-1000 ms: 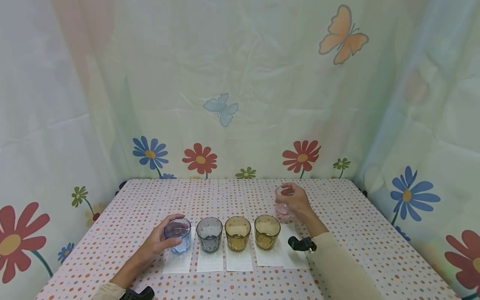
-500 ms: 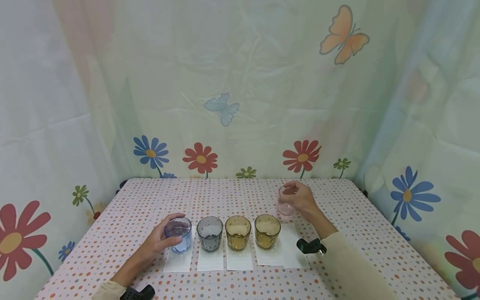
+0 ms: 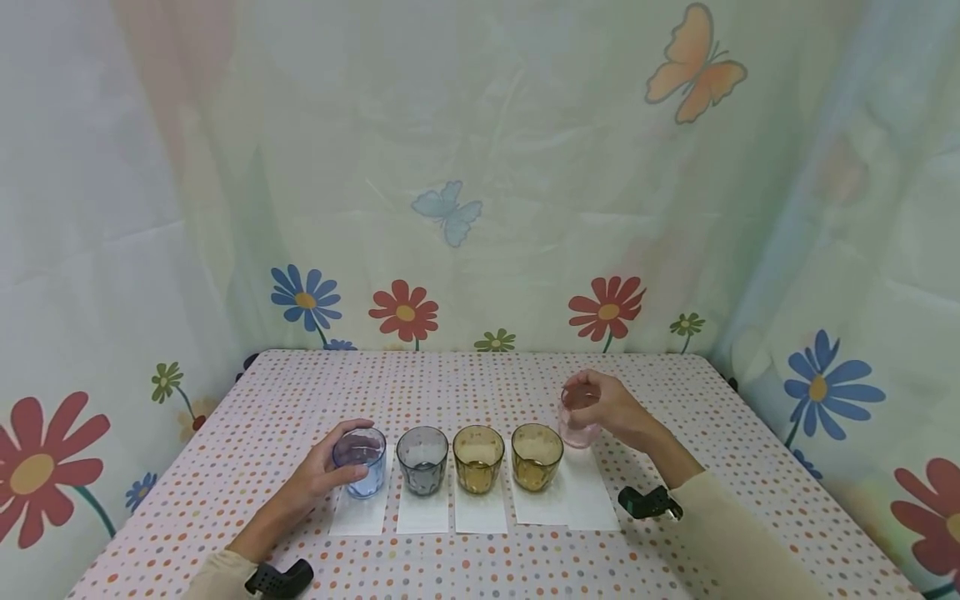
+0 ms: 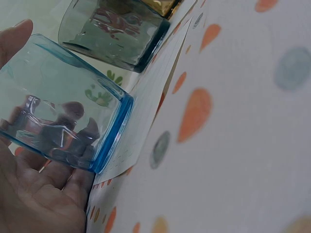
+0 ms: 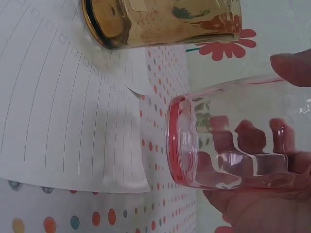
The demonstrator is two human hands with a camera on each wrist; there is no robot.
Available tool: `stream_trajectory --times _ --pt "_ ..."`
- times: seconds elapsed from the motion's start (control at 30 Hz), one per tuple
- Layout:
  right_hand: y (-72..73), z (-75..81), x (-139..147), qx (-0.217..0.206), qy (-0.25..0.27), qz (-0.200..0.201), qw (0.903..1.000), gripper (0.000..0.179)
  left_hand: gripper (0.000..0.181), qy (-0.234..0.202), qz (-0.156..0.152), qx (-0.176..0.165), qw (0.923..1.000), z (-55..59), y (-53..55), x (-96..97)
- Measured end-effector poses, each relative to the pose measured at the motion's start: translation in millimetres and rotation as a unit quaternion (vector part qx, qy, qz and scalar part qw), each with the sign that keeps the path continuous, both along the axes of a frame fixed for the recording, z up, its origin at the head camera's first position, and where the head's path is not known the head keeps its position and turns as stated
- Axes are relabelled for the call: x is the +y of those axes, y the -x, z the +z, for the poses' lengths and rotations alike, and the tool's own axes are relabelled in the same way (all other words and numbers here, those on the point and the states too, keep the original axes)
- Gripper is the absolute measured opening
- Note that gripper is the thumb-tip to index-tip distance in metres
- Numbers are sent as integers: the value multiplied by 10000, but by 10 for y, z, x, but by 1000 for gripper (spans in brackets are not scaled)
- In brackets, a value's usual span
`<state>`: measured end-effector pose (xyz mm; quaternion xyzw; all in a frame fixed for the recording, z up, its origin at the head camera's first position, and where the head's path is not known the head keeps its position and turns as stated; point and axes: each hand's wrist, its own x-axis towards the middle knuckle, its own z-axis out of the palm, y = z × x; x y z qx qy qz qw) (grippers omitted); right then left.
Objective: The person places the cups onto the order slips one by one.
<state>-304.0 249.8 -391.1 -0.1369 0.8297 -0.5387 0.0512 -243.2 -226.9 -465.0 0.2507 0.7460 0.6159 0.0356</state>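
Observation:
My left hand (image 3: 322, 471) wraps round a blue glass (image 3: 362, 467) at the left end of a row, its thumb in front and fingers behind. In the left wrist view the blue glass (image 4: 63, 107) stands at the edge of a lined paper sheet (image 4: 150, 92). My right hand (image 3: 611, 408) grips a pink glass (image 3: 576, 429) at the right end, by its upper part. The right wrist view shows the pink glass (image 5: 233, 141) upright by the far edge of lined paper (image 5: 73, 107), the fingers showing through its wall.
Between the hands stand a grey glass (image 3: 422, 467) and two amber glasses, the left amber glass (image 3: 477, 467) and the right amber glass (image 3: 536, 462). Several paper sheets (image 3: 423, 517) lie under the row on a dotted tablecloth (image 3: 450, 567). A printed curtain (image 3: 480, 125) surrounds the table.
My right hand has brought the pink glass nearer to me and slightly right, towards the rightmost paper. The left hand stays at the blue glass. The head view has tilted slightly.

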Motion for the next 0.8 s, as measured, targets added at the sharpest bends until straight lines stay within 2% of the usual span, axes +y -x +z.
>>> stream_trajectory --times 0.3,0.53,0.8 --pt "-49 2 103 -463 -29 988 9940 61 59 -5 -101 140 9999 -7 20 -15" --pt "-66 -67 134 -839 -74 1456 9857 69 59 53 28 -12 10000 -3 9 -9" --pt "-125 -88 165 -926 25 1808 9791 66 58 -85 -191 161 9997 -10 15 -12"
